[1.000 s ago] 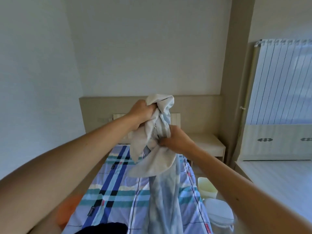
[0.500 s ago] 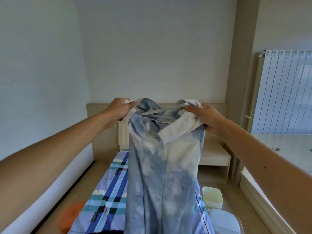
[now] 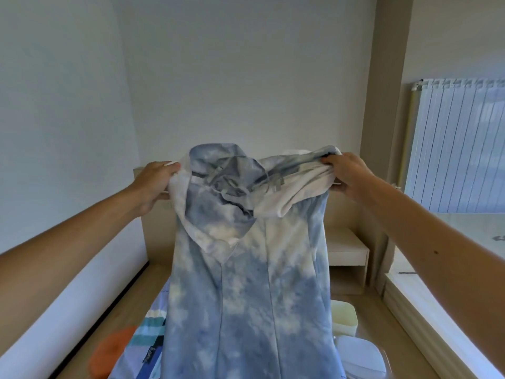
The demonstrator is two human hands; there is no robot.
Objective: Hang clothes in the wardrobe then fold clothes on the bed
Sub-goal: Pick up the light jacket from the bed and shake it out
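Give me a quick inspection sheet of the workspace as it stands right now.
Surface: bed with plaid cover, mostly hidden behind the garment.
Job's things: blue-and-white tie-dye garment held up, hanging full length, top edge bunched and partly turned over.
Clutter: orange item left of the bed; pale bin and white lidded container on the right.
Grippers: left hand and right hand each grip a top corner.
Cables: nothing seen.
Surroundings: nightstand, radiator, plain walls; no wardrobe in view.

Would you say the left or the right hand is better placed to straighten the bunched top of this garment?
Right, probably: the right hand grips the bunched, rolled side of the blue-white garment; the left hand holds its flatter corner.
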